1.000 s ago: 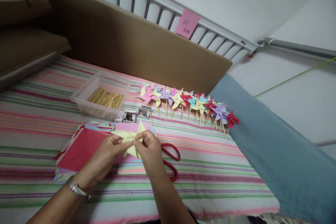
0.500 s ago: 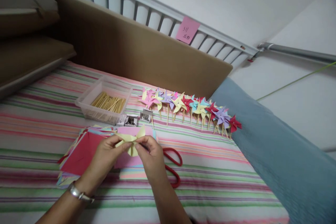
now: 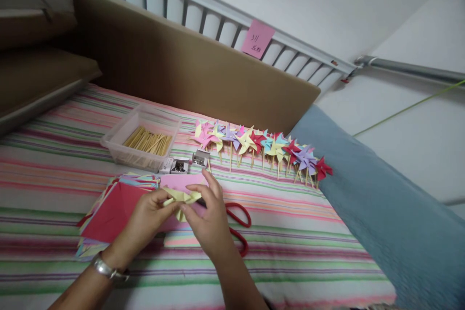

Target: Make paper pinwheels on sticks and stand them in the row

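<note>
Both hands are at a pale yellow paper pinwheel point(image 3: 180, 197), its blades folded in toward the middle. My left hand point(image 3: 152, 210), a silver watch on the wrist, pinches its left side between thumb and fingers. On the other side, the thumb and index finger of my right hand point(image 3: 209, 210) press on the paper while the other fingers are raised. Under the hands lie pink paper sheets point(image 3: 181, 181). A stack of coloured squares, topped by a red sheet point(image 3: 112, 213), is left of them. Red-handled scissors point(image 3: 238, 215) lie beside my right hand, blades hidden.
A clear plastic box point(image 3: 119, 147) holds wooden sticks point(image 3: 148, 141). Small boxes of metal pins point(image 3: 179, 166) stand beside it. Several finished pinwheels point(image 3: 247, 139) form a row at the back, before a cardboard panel point(image 3: 203, 72). The striped cloth point(image 3: 298, 252) covers the table.
My right hand's fingers have lifted and spread, with its thumb still at the paper. The upright yellow blade has folded down toward the middle. The view has shifted slightly.
</note>
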Available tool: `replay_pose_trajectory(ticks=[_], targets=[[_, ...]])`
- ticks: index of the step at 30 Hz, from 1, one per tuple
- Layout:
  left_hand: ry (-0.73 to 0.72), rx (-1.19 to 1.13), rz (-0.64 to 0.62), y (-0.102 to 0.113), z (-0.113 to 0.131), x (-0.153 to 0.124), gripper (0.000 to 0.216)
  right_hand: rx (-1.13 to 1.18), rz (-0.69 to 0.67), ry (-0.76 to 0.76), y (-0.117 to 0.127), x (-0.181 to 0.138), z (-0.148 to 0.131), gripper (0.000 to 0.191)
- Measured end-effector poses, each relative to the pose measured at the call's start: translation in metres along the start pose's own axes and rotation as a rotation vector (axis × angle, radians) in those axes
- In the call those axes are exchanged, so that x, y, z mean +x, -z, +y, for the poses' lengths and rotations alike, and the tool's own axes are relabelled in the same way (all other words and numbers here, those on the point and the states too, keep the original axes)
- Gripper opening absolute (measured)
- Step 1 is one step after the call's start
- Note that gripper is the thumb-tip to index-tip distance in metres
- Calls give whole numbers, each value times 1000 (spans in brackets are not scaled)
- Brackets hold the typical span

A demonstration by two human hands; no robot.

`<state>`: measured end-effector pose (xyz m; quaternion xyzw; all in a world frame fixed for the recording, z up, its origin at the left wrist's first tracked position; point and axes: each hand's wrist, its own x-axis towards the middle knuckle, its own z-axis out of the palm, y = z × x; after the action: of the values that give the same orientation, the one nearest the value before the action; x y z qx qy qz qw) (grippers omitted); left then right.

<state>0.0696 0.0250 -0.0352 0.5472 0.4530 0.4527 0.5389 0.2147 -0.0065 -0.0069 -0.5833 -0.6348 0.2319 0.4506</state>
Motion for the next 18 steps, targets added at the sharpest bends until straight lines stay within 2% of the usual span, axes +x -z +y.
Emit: replay_pose_trajectory(ticks=[4, 12, 18], targets=[[44, -30, -30, -1, 0, -1, 14, -110, -44, 115, 3, 0, 2, 25], [86, -50, -42, -1, 11, -1, 18, -193, -30, 179, 4, 1, 6, 16], [89, -62, -131, 3, 0, 1, 17, -203, -130, 197, 8, 4, 4, 22]])
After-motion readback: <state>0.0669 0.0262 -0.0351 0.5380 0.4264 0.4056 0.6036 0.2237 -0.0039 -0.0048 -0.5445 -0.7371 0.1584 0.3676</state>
